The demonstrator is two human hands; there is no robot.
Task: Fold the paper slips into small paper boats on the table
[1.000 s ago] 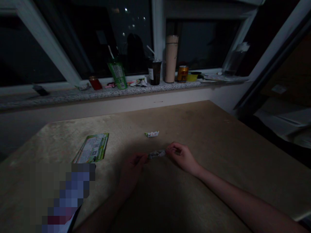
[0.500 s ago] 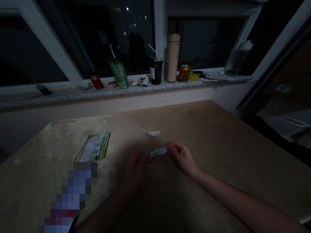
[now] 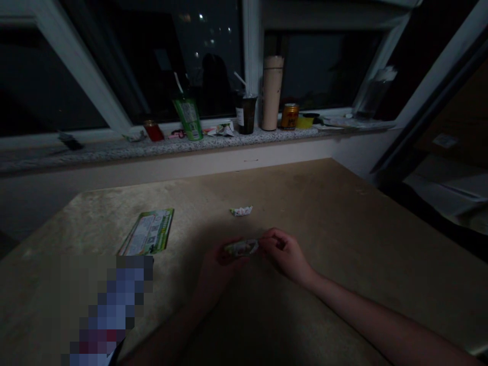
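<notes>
Between my two hands, just above the tabletop, is a small printed strip (image 3: 242,247) in green and white, which looks like a folded wrapper. My left hand (image 3: 220,264) holds its left part, thumb along the near side and fingers behind. At the right end, the thumb and index finger of my right hand (image 3: 285,252) are pinched together on it or right against it. A similar white and green crumpled wrapper (image 3: 241,211) lies on the table a little beyond my hands. Dim light blurs the print.
Flat green and white printed packets (image 3: 149,232) lie to the left on the wooden table (image 3: 324,203). A pixelated object (image 3: 114,305) is in front of them. The windowsill (image 3: 114,147) bears a green cup (image 3: 188,118), a dark cup (image 3: 246,113), a flask (image 3: 272,94) and a can (image 3: 290,117).
The strip has been turned and drawn slightly nearer, its face looking different now. My left hand has shifted its grip, with the thumb stretched along the strip's near side. My right hand stays at the right end.
</notes>
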